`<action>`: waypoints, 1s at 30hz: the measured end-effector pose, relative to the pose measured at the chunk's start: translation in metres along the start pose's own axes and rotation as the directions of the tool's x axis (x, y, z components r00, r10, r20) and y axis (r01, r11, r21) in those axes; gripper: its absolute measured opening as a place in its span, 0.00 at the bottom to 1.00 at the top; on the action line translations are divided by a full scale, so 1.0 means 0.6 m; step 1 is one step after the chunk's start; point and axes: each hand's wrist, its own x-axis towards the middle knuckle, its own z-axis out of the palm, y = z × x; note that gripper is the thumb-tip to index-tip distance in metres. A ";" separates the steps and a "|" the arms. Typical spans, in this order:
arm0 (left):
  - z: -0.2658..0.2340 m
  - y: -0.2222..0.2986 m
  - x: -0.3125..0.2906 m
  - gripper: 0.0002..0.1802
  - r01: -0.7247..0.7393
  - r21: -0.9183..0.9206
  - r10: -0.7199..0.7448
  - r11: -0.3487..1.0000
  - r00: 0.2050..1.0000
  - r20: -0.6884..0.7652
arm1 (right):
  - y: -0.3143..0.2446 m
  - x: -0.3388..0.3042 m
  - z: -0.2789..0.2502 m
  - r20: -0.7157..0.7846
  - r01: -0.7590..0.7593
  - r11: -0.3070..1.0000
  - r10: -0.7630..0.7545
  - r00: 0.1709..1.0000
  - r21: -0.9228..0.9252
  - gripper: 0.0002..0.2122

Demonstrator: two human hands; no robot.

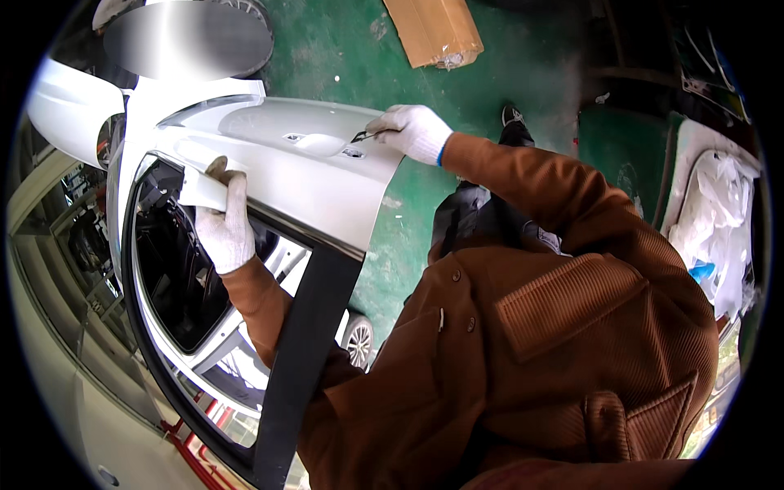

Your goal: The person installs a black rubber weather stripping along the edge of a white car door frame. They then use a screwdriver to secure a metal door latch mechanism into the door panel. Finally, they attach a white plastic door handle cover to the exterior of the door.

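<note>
While left hand (pixel 224 235) grips white piece (pixel 202 192) at window trim (pixel 287 228), right hand (pixel 418 133) pinches small dark part (pixel 360 137) near handle recess (pixel 320 145) of white car door (pixel 327 204).

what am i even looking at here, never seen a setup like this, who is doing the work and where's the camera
There is no machine here, just a person in a brown jacket working with two gloved hands. The single picture comes from a camera worn on the head, looking down; its wide lens bends straight edges and leaves dark corners.

On the left is a white car door. The left hand grips a white piece; whether that is loose or part of the door, I can't tell. The right hand, by the door handle, holds a small dark thing, too small to identify.

On the green floor lies a cardboard box. Clear plastic is at the far right.
</note>
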 end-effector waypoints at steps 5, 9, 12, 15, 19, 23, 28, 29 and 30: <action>0.016 -0.070 0.001 0.21 -0.019 0.307 0.101 0.951 0.963 -0.251 | 0.022 0.016 0.060 0.173 -0.156 0.988 0.151 0.973 0.020 0.13; 0.029 -0.115 0.010 0.26 0.303 0.617 0.121 0.727 0.827 -0.549 | 0.019 0.015 0.075 0.193 -0.132 0.991 0.131 0.973 -0.007 0.13; 0.055 -0.141 0.000 0.27 0.448 0.429 -0.034 0.785 0.722 -0.692 | 0.014 0.021 0.072 0.249 -0.042 0.993 0.070 0.966 -0.114 0.13; 0.067 -0.150 -0.008 0.28 0.241 0.153 -0.066 0.958 0.708 -0.703 | 0.011 0.033 0.068 0.313 0.085 0.972 -0.013 0.950 -0.219 0.14; 0.065 -0.149 -0.017 0.25 0.305 0.223 -0.075 0.926 0.727 -0.683 | 0.013 0.052 0.067 0.454 0.177 0.951 -0.045 0.890 -0.252 0.15; 0.063 -0.152 -0.016 0.25 0.346 0.220 -0.102 0.912 0.712 -0.695 | 0.026 0.070 0.056 0.545 0.142 0.980 -0.045 0.837 -0.137 0.13; 0.061 -0.155 -0.015 0.23 0.357 0.184 -0.130 0.916 0.697 -0.705 | 0.033 0.078 0.047 0.581 0.215 0.975 -0.139 0.802 -0.063 0.13; 0.061 -0.155 -0.015 0.23 0.351 0.191 -0.123 0.916 0.702 -0.702 | 0.032 0.078 0.046 0.581 0.219 0.974 -0.147 0.800 -0.054 0.14; 0.061 -0.154 -0.015 0.24 0.346 0.198 -0.115 0.917 0.707 -0.698 | 0.031 0.078 0.045 0.580 0.222 0.974 -0.155 0.800 -0.046 0.14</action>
